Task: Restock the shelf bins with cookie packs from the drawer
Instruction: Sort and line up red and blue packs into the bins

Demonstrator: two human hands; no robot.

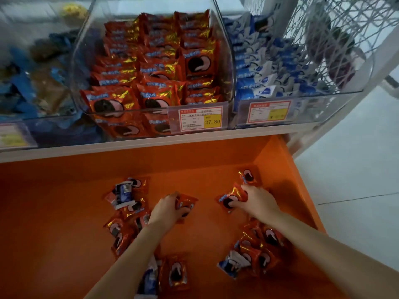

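Fingers [172,195] of our left hand [166,210]: curled over top edge of one red cookie pack [188,204], thumb on its near side, pack pinched btwn them. Fingers [245,188] of our right hand [259,201]: curled on a second red pack [231,198], thumb pressed on its printed face; pack tilted, gold end up. Both hands are down in the orange drawer [64,190], apart, w/ bare drawer floor btwn them.

Drawer contents, as we see them:
- left cluster [127,205], beside left hand: mostly red packs, one blue-white on top.
- single red pack [248,175], just beyond right hand, near back-right corner.
- right heap [262,249], under right forearm: red packs, one blue-white at its near-left edge.
- near-edge packs [176,274], by left forearm: red beside blue-white, partly hidden by arm.

Shelf above drawer, three clear bins:
- middle bin [225,61]: red packs in rows, approx. full; price tag [200,120] on front reads 27.80.
- right bin [323,104]: blue-white packs; second tag [269,112] too blurred to read.
- left bin [54,126]: blue and brown packs, blurred; we cannot tell the type.

Wire-mesh panel [345,29] at shelf's right end; pale tiled floor [356,180] right of drawer.
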